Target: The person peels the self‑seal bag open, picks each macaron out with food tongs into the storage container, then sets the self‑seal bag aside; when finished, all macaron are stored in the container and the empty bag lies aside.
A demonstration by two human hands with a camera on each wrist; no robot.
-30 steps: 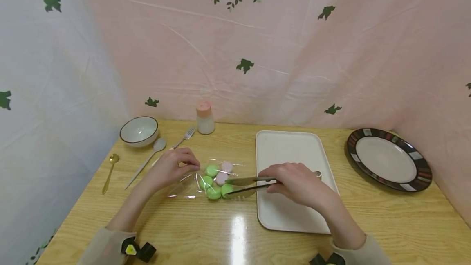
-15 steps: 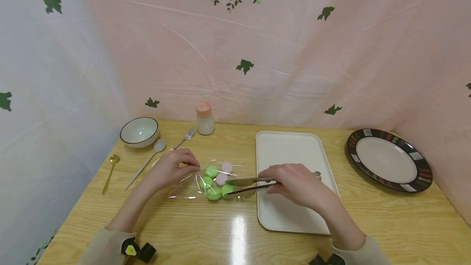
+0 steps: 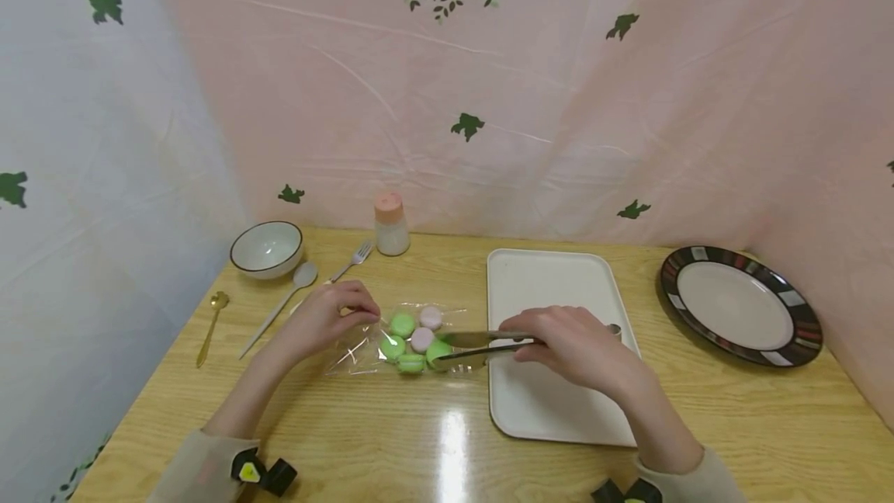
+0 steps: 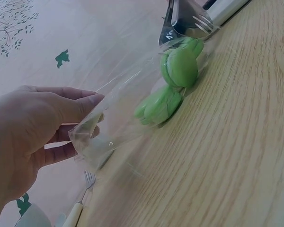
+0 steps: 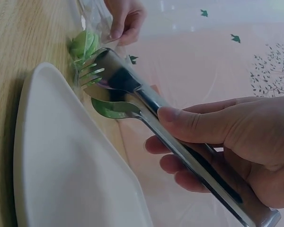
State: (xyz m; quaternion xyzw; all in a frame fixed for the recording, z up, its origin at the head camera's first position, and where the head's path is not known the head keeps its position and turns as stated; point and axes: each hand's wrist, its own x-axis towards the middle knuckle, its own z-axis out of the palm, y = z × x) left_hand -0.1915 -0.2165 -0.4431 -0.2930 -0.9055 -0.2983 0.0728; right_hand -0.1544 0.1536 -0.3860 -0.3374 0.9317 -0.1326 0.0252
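Observation:
My left hand pinches the edge of a clear plastic bag, lifting that side off the table. Inside lie several green macarons and two pale pink macarons. One green macaron stands on its side at the front of the bag. My right hand grips metal tongs, which have one forked end and one spoon-shaped end. Their tips reach to the bag's right end, at the nearest green macaron, which is tilted.
A white tray lies under my right hand. A dark-rimmed plate stands farther right. At the left are a bowl, a gold spoon, a grey spoon and a fork. A pink-capped shaker stands behind the bag.
The tongs have shifted slightly right and up. The rightmost green macaron has tilted, and the front green one has turned onto its side. My left hand has stayed nearly still.

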